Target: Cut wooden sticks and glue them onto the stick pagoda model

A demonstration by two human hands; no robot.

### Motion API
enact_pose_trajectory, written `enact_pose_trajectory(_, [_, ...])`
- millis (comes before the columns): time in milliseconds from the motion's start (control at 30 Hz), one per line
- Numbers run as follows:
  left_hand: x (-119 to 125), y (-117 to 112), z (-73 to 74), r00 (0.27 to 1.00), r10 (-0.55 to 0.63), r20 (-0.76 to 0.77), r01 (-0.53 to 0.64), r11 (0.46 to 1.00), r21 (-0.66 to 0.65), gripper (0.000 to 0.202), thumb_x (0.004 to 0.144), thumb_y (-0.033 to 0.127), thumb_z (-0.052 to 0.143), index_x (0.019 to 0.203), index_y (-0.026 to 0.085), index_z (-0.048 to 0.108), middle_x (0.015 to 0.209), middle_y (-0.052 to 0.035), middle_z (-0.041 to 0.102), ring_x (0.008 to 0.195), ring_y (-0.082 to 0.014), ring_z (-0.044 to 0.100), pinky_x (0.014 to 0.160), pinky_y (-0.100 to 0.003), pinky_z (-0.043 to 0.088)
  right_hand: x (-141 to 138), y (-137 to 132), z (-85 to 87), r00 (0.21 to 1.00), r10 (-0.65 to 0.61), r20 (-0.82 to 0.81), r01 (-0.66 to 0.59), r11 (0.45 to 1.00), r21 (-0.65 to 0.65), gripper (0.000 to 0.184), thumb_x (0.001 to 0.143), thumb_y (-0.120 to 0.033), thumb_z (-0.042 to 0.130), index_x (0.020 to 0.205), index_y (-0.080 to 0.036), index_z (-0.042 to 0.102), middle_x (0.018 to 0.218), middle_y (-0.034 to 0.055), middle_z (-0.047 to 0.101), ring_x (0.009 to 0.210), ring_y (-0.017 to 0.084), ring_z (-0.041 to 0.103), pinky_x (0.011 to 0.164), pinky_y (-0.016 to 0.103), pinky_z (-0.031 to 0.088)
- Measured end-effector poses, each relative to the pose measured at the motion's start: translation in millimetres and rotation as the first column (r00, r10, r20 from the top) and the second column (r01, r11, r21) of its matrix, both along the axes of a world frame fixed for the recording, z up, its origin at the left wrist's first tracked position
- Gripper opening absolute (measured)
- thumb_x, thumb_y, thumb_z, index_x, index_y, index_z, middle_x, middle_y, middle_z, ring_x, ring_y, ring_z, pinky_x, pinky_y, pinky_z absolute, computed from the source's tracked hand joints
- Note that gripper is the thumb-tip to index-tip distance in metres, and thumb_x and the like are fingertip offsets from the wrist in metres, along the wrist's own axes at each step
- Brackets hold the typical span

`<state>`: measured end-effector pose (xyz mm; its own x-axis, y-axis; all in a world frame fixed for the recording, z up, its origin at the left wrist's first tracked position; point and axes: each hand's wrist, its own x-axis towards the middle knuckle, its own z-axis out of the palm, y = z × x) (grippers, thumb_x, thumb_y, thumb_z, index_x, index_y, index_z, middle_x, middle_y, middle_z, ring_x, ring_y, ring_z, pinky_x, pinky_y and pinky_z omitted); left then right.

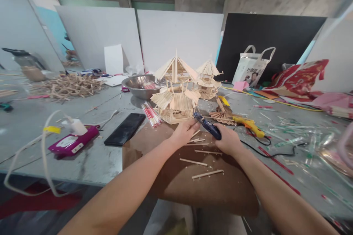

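My right hand [228, 140] is closed around dark blue pliers [209, 125], their head pointing up and left. Close to that head, my left hand [184, 133] has its fingers pinched together; whatever is between them is too small to make out. A short wooden stick [195, 133] shows just beside its fingers. Below both hands, several cut sticks [207, 174] and small crumbs lie on a brown board [176, 185]. Right behind my hands stands a pavilion model [176, 104] of wooden sticks, with tiered roofs.
A smaller stick pavilion [208, 79] and a steel bowl [139, 85] stand behind. On the left are a black phone [125, 129], a purple power strip [74, 141] and a stick pile [73, 86]. A yellow glue gun [249, 125] with its cord and plastic scraps lie right.
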<state>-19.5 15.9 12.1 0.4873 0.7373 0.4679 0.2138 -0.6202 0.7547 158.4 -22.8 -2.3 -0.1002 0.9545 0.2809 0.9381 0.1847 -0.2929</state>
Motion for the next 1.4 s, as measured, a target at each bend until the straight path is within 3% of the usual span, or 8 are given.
enact_pose_trajectory(167, [-2.4, -2.5, 1.6, 0.991, -0.082, 0.104, 0.109, 0.951, -0.288, 0.034, 0.075, 0.044, 0.045, 0.068, 0.012, 0.055, 0.046, 0.0039, 0.044, 0.044, -0.0058, 0.039, 0.045, -0.018, 0.033, 6.0, 3.0, -3.8, 0.998, 0.063, -0.011, -0.062, 0.998, 0.028, 0.043, 0.064, -0.02, 0.048, 0.106, -0.019, 0.048, 0.1, 0.007, 0.06, 0.09, 0.022, 0.054, 0.074, 0.029, 0.037])
enact_pose_trajectory(367, [-13.4, 2.2, 1.8, 0.938, -0.256, 0.234, 0.345, 0.615, -0.709, 0.035, 0.07, 0.048, 0.051, 0.072, 0.014, 0.052, 0.035, 0.0101, 0.027, 0.028, -0.0014, 0.011, 0.029, -0.016, 0.007, 6.4, 1.6, -1.3, 0.996, 0.085, 0.024, -0.086, 0.996, 0.028, 0.039, 0.064, -0.022, 0.049, 0.103, -0.019, 0.049, 0.098, 0.0068, 0.061, 0.088, 0.021, 0.055, 0.071, 0.028, 0.037])
enact_pose_trajectory(500, [-17.5, 8.1, -0.6, 0.92, -0.286, 0.268, 0.384, 0.528, -0.757, 0.036, 0.069, 0.049, 0.05, 0.073, 0.014, 0.052, 0.034, 0.0108, 0.025, 0.027, -0.0013, 0.009, 0.028, -0.014, 0.007, 3.0, -1.8, 2.3, 0.996, 0.085, 0.027, -0.085, 0.996, 0.005, 0.033, 0.066, -0.023, 0.047, 0.099, -0.019, 0.051, 0.09, 0.0063, 0.063, 0.084, 0.02, 0.057, 0.068, 0.027, 0.036])
enact_pose_trajectory(733, [-8.8, 2.3, 3.0, 0.975, -0.124, 0.185, 0.214, 0.754, -0.622, 0.035, 0.069, 0.05, 0.049, 0.067, 0.015, 0.049, 0.034, 0.0105, 0.023, 0.028, -0.0021, 0.013, 0.031, -0.017, 0.01, -2.4, -4.2, 5.8, 0.996, -0.014, 0.091, 0.017, 0.999, -0.034, 0.023, 0.067, -0.025, 0.045, 0.089, -0.019, 0.052, 0.084, 0.0053, 0.063, 0.076, 0.02, 0.057, 0.061, 0.025, 0.032])
enact_pose_trajectory(967, [-0.9, 2.8, 2.8, 0.999, 0.041, -0.014, -0.042, 0.989, -0.143, 0.033, 0.077, 0.04, 0.039, 0.062, 0.013, 0.051, 0.049, 0.0035, 0.04, 0.049, -0.0072, 0.036, 0.049, -0.019, 0.031, -4.3, -2.4, 3.7, 0.993, -0.052, 0.106, 0.055, 0.998, -0.027, 0.019, 0.067, -0.026, 0.044, 0.084, -0.02, 0.051, 0.079, 0.0049, 0.063, 0.073, 0.02, 0.057, 0.058, 0.026, 0.031])
enact_pose_trajectory(1100, [-0.6, 1.5, 3.8, 1.0, 0.026, -0.011, -0.026, 0.997, -0.066, 0.031, 0.079, 0.037, 0.037, 0.064, 0.013, 0.051, 0.057, 0.0015, 0.045, 0.059, -0.009, 0.04, 0.057, -0.021, 0.034, -1.2, 0.3, 1.7, 0.999, -0.019, 0.047, 0.02, 1.0, -0.02, 0.028, 0.066, -0.022, 0.045, 0.094, -0.019, 0.051, 0.087, 0.0052, 0.062, 0.079, 0.021, 0.056, 0.064, 0.027, 0.033])
enact_pose_trajectory(1233, [-2.0, -2.9, 4.1, 0.999, -0.035, 0.013, 0.037, 0.969, -0.244, 0.033, 0.077, 0.042, 0.04, 0.066, 0.013, 0.051, 0.046, 0.0052, 0.036, 0.044, -0.0051, 0.031, 0.043, -0.018, 0.026, 2.5, 2.1, -0.5, 1.0, 0.029, -0.003, -0.029, 0.999, -0.014, 0.037, 0.065, -0.019, 0.047, 0.102, -0.018, 0.049, 0.094, 0.0064, 0.06, 0.086, 0.02, 0.054, 0.071, 0.027, 0.034])
enact_pose_trajectory(1400, [-6.3, -1.3, 0.1, 0.979, -0.127, 0.157, 0.194, 0.807, -0.558, 0.037, 0.072, 0.05, 0.046, 0.067, 0.014, 0.051, 0.036, 0.009, 0.026, 0.031, -0.0023, 0.017, 0.033, -0.017, 0.012, 4.9, 1.9, -0.9, 0.998, 0.06, -0.011, -0.06, 0.998, -0.005, 0.038, 0.065, -0.019, 0.048, 0.102, -0.018, 0.05, 0.096, 0.0064, 0.06, 0.087, 0.021, 0.053, 0.073, 0.027, 0.035])
